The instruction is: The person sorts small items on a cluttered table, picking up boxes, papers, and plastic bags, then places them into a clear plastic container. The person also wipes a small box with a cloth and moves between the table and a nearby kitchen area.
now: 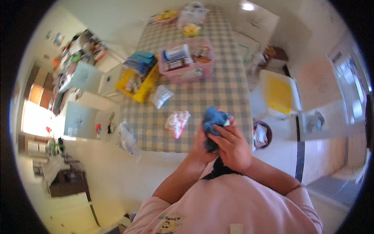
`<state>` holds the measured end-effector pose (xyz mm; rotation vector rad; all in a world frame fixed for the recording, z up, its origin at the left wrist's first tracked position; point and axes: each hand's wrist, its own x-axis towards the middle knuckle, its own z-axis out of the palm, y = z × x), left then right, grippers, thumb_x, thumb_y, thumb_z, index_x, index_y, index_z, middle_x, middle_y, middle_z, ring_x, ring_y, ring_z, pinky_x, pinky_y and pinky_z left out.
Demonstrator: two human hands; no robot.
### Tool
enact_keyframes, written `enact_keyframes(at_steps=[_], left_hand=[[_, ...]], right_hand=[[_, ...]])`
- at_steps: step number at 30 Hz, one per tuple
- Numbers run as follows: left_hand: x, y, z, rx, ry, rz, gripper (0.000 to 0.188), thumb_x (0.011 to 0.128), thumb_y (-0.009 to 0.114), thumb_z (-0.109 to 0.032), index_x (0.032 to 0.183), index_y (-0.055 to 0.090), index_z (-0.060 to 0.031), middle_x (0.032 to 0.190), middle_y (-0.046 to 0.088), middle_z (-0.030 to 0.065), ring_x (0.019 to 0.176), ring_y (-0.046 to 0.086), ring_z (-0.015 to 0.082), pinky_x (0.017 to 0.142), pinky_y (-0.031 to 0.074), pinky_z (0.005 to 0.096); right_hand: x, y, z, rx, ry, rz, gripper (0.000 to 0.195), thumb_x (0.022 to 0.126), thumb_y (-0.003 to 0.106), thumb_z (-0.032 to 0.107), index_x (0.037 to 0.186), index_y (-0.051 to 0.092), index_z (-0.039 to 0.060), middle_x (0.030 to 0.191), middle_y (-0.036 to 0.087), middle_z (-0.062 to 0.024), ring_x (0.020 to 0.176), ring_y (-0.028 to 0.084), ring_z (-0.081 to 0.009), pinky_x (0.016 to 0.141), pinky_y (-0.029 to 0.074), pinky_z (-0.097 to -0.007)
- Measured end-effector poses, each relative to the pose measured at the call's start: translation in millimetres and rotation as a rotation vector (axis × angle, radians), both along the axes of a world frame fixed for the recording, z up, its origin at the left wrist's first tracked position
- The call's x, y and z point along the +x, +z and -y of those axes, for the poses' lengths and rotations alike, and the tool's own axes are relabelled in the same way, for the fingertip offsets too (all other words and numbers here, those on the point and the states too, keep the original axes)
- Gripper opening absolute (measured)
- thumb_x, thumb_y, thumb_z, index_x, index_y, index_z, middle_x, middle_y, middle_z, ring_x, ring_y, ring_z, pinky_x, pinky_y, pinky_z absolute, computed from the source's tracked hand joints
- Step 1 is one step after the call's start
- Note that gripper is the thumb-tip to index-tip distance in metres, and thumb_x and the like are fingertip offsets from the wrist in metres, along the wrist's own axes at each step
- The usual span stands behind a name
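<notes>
A blue cloth-like bundle (214, 118) is gripped between my two hands over the near right end of the checked tablecloth (228, 90). Its exact kind is blurred. My left hand (201, 146) cups the bundle from the left and below, partly hidden behind it. Across the front of it lie the fingers of my right hand (235, 146). A bit of pink and pale material shows at the bundle's right edge. To the left on the cloth rests a small white-and-pink packet or fabric piece (177, 122), apart from both hands.
Farther up the table stand a pink plastic basket (187, 75) of packets, a yellow bag (140, 87), a white packet (162, 96) and a yellow item (191, 29). A plastic bag (127, 137) hangs at the left edge. On the right floor is a waste bin (267, 143).
</notes>
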<state>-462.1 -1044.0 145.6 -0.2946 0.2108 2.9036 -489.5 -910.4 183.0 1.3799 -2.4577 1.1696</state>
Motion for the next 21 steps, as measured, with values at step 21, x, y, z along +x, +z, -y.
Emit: enact_keyframes(at_steps=[21], left_hand=[[53,-66,137,-0.501,0.402,0.242,0.039,0.089,0.061,-0.03,0.119,0.053,-0.0063,0.108,0.063,0.0128,0.101,0.062,0.0276,0.092,0.05,0.0446]], right_hand=[[-39,-67,-19,0.377,-0.168,0.252,0.042,0.066,0.05,-0.004,0.104,0.065,0.0049,0.117,0.06,-0.019,0.108,0.052,-0.0381,0.099,0.04,-0.0441]])
